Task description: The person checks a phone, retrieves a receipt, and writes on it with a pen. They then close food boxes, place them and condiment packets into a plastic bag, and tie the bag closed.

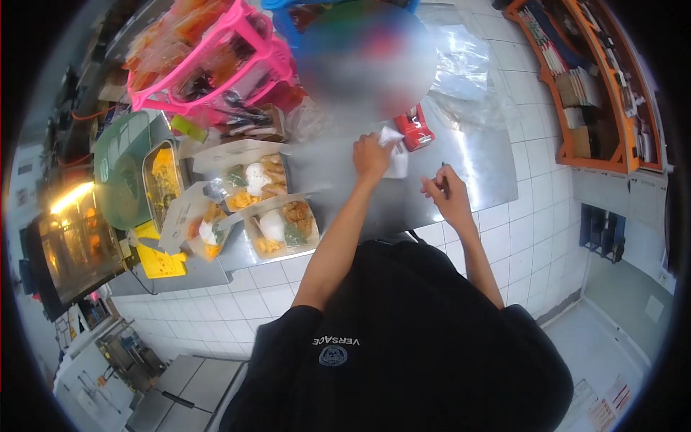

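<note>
My left hand (372, 156) is on the steel table with its fingers closed at the edge of a crumpled white paper (395, 167). Right behind that paper sits a small red item (415, 129). Held over the table's front edge, my right hand (451, 193) has curled fingers around a slim dark pen (443, 167), mostly hidden by them. Left of my left arm stand open cardboard food boxes: one (311, 243) in front, one (283, 186) behind it and one (188, 216) at the side. White rice, greens and yellow pieces fill them.
A metal tray (147, 173) with yellow food lies beside a round green lid (119, 162). Pink (277, 61) and blue (277, 4) baskets stand at the back. Plastic bags (461, 61) lie at the far right, with an orange shelf (612, 160) beyond.
</note>
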`<state>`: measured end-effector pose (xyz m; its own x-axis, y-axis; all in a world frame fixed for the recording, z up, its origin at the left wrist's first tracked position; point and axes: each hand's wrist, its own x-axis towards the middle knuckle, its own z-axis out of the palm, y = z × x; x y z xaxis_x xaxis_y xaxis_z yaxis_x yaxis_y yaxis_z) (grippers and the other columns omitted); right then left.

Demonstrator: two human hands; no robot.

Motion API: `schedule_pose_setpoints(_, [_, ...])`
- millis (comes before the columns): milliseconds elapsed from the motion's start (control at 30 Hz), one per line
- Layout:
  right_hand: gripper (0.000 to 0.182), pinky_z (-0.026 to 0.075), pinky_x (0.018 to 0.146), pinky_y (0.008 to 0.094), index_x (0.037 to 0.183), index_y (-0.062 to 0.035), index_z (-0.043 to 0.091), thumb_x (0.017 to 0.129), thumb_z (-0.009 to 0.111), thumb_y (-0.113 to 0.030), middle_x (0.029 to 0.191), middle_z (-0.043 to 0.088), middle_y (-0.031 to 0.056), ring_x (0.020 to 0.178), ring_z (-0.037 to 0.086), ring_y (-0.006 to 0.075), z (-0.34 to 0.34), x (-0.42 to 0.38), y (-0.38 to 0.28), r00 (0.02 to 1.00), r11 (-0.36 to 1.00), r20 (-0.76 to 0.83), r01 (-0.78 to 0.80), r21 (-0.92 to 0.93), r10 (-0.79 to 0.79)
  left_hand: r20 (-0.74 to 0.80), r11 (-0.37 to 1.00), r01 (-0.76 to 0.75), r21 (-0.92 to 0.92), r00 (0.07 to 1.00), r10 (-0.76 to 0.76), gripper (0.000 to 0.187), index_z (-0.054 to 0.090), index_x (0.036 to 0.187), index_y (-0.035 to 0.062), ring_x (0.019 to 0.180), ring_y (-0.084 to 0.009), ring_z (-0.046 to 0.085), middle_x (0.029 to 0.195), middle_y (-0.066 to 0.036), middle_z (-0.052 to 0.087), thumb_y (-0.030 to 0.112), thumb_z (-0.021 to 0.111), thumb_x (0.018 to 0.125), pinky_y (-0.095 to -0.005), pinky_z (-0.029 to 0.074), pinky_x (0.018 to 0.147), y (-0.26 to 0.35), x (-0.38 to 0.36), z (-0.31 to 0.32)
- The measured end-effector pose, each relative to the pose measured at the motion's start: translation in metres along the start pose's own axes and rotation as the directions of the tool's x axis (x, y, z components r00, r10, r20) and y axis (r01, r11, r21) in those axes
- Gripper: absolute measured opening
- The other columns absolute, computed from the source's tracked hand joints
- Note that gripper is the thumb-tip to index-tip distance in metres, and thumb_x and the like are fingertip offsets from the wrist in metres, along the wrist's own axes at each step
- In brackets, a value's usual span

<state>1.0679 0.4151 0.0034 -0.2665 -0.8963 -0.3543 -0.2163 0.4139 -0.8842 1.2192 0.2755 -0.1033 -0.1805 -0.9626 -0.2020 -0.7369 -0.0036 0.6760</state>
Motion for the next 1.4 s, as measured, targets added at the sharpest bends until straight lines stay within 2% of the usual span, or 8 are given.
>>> schedule_pose_setpoints(167, [0.031,0.05,0.071,0.0313,0.094,0.0013,0.065,0.097,0.068,-0.03,0.087,0.07,0.0106,0.08,0.066,0.0154,0.044,0.026,-0.001,0.964,0.971,-0.233,0.075,-0.225,-0.129,0.18,0.879,-0.063,-0.472,0.969,0.166,0.041,0.063,0.124,-0.0012,0.083,-0.0203,0.067,0.099,-0.01,0.071,0.021,0.072,0.091,-0.033,0.05,0.072,-0.006,-0.029,-0.052])
schedule_pose_setpoints(333, [0.025,0.046,0.068,0.0286,0.094,-0.0007,0.064,0.093,0.072,-0.025,0.08,0.065,0.0042,0.075,0.058,0.0107,0.101,0.045,-0.028,0.999,0.921,0.011,0.027,0.389,-0.034,0.181,0.547,0.063,-0.834,0.97,0.164,0.064,0.037,0.153,0.003,0.106,-0.0125,0.064,0.124,-0.014,0.066,0.004,0.065,0.095,-0.0275,0.053,0.082,-0.013,-0.097,-0.079])
schedule_pose_setpoints(467, [0.018,0.043,0.064,0.0279,0.095,-0.0006,0.065,0.093,0.072,-0.017,0.077,0.061,0.0023,0.07,0.052,0.0095,0.131,0.094,-0.017,0.968,0.946,0.003,0.247,0.211,-0.253,0.159,0.775,0.2,-0.6,0.979,-0.129,0.085,0.018,0.158,0.0031,0.111,-0.0275,0.067,0.126,-0.026,0.063,0.013,0.071,0.092,-0.0363,0.053,0.091,-0.039,-0.138,-0.073])
schedule_pose_setpoints(500, [0.017,0.044,0.064,0.0334,0.092,-0.001,0.064,0.091,0.072,-0.016,0.073,0.06,0.0066,0.07,0.055,0.0169,0.143,0.111,0.002,0.963,0.952,0.031,0.26,0.162,-0.268,0.018,0.886,0.015,-0.464,1.0,-0.008,0.088,0.019,0.156,0.0005,0.11,-0.0394,0.067,0.119,-0.03,0.065,0.025,0.072,0.091,-0.0431,0.052,0.091,-0.061,-0.146,-0.053])
schedule_pose_setpoints(633, [0.023,0.044,0.072,0.0456,0.09,-0.0021,0.059,0.087,0.074,-0.019,0.077,0.06,0.0166,0.081,0.053,0.0374,0.161,0.118,0.02,0.852,0.815,0.088,0.52,-0.257,-0.516,0.209,0.964,0.261,0.044,0.942,-0.264,0.084,0.027,0.153,-0.0018,0.091,-0.0437,0.068,0.117,-0.025,0.064,0.038,0.069,0.092,-0.0493,0.05,0.09,-0.038,-0.156,-0.081])
schedule_pose_setpoints(833, [0.029,0.044,0.075,0.0474,0.09,-0.0016,0.052,0.089,0.073,-0.022,0.097,0.062,0.0189,0.089,0.055,0.0405,0.16,0.108,0.018,0.857,0.744,0.005,0.451,-0.493,-0.516,-0.137,0.903,-0.071,0.425,0.98,0.142,0.064,0.052,0.138,0.0037,0.098,-0.0306,0.06,0.114,-0.013,0.056,0.038,0.072,0.088,-0.0494,0.044,0.087,-0.073,-0.097,-0.052])
schedule_pose_setpoints(1133, [0.054,0.055,0.087,0.0348,0.134,0.0035,0.055,0.107,0.043,-0.042,0.128,0.062,0.0176,0.103,0.067,0.024,0.139,0.067,0.021,0.981,0.964,0.152,0.077,0.254,-0.118,-0.195,0.974,-0.058,0.22,0.975,0.103,0.061,0.061,0.129,0.0123,0.107,-0.0329,0.05,0.114,-0.009,0.053,0.042,0.08,0.078,-0.0508,0.036,0.089,-0.076,-0.1,-0.066])
schedule_pose_setpoints(1400, [0.048,0.055,0.081,0.0284,0.118,0.0062,0.065,0.106,0.05,-0.038,0.096,0.07,0.0121,0.082,0.066,0.0163,0.152,0.065,0.033,0.981,0.868,0.189,-0.12,0.482,0.03,-0.329,0.95,-0.112,0.291,0.921,0.209,0.069,0.059,0.126,0.014,0.121,-0.0368,0.042,0.135,-0.013,0.044,0.049,0.082,0.071,-0.0527,0.033,0.096,-0.089,-0.101,-0.044])
